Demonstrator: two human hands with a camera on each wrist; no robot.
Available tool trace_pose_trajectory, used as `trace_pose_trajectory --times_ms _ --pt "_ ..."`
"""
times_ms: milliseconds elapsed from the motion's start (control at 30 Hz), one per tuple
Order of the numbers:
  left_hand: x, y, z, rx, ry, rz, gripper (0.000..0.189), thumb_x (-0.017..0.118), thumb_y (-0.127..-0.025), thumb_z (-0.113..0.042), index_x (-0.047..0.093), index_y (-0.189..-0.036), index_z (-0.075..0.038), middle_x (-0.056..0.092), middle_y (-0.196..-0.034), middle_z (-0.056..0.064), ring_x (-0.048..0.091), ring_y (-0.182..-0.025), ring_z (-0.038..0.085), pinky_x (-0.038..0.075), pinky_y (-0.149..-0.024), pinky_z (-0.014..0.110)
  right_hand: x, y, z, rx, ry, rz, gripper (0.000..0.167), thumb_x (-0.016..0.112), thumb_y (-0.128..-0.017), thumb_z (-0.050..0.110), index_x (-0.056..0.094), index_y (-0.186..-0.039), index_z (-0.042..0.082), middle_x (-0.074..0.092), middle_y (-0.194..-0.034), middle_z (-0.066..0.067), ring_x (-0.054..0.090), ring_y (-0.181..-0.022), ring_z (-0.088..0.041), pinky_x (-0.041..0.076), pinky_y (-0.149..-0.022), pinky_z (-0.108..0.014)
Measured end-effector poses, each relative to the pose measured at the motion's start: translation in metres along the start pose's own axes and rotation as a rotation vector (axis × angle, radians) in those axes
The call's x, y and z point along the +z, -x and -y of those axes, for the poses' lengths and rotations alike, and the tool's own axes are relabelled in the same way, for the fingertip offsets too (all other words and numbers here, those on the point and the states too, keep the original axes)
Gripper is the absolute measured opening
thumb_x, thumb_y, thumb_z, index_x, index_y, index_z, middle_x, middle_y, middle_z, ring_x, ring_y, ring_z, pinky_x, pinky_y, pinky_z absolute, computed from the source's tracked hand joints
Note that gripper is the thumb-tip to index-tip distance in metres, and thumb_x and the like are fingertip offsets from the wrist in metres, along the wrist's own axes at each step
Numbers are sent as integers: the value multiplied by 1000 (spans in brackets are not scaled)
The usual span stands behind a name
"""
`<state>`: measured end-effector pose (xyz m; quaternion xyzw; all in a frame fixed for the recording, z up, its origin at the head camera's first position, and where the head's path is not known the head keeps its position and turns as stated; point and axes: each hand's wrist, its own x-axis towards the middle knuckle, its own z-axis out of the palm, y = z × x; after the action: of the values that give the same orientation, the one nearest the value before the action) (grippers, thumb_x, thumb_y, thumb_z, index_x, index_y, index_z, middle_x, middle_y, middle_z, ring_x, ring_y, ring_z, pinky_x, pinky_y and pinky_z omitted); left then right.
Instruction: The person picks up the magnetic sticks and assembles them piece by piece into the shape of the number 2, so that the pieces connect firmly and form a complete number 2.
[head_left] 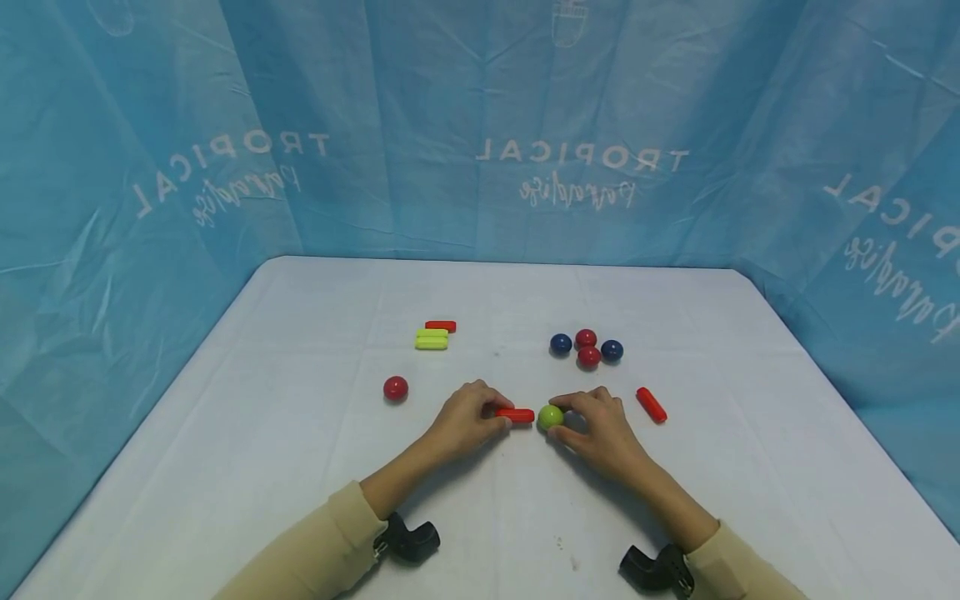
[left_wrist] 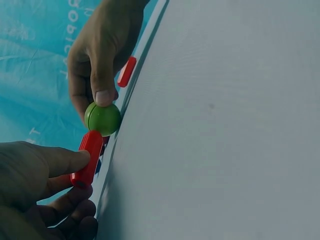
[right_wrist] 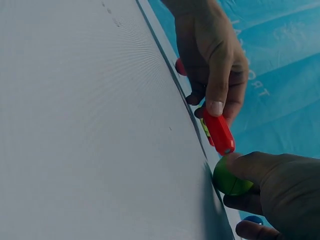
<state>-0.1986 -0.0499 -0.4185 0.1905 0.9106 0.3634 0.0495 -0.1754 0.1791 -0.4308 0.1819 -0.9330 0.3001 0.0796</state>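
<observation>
Near the middle of the table, my left hand [head_left: 463,423] pinches a short red bar [head_left: 517,416] between thumb and fingers. Just right of it, my right hand [head_left: 606,435] holds a green ball [head_left: 551,417] between thumb and fingertips. In the head view a narrow gap shows between bar and ball. The left wrist view has the bar's end [left_wrist: 92,142] close against the green ball [left_wrist: 104,120], where I cannot tell if they touch. A thin seam runs around the ball. Part of the bar is hidden behind the left fingers.
Behind the left hand lie two yellow-green bars [head_left: 431,342] and a red bar [head_left: 441,326]. A lone red ball [head_left: 395,388] sits to the left. Red balls [head_left: 588,357] and blue balls [head_left: 561,344] cluster behind the right hand. Another red bar [head_left: 651,405] lies right of it.
</observation>
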Motion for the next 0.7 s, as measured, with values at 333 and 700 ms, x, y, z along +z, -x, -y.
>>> trace_pose_trajectory --times_ms 333,700 --pt "3 -2 -1 12 10 8 21 70 -82 -16 72 -103 -14 59 -87 0 49 -82 15 38 -70 24 2 0 0 0 -4 -15 40 78 -76 22 67 -113 17 69 -104 3 48 -95 -14 33 -79 -34" --pt "4 -2 -1 4 -8 7 22 71 -81 -17 72 -103 -14 58 -87 0 47 -81 14 37 -69 24 3 0 1 -5 3 -24 40 78 -75 22 67 -113 16 69 -103 3 48 -94 -14 32 -78 -33"
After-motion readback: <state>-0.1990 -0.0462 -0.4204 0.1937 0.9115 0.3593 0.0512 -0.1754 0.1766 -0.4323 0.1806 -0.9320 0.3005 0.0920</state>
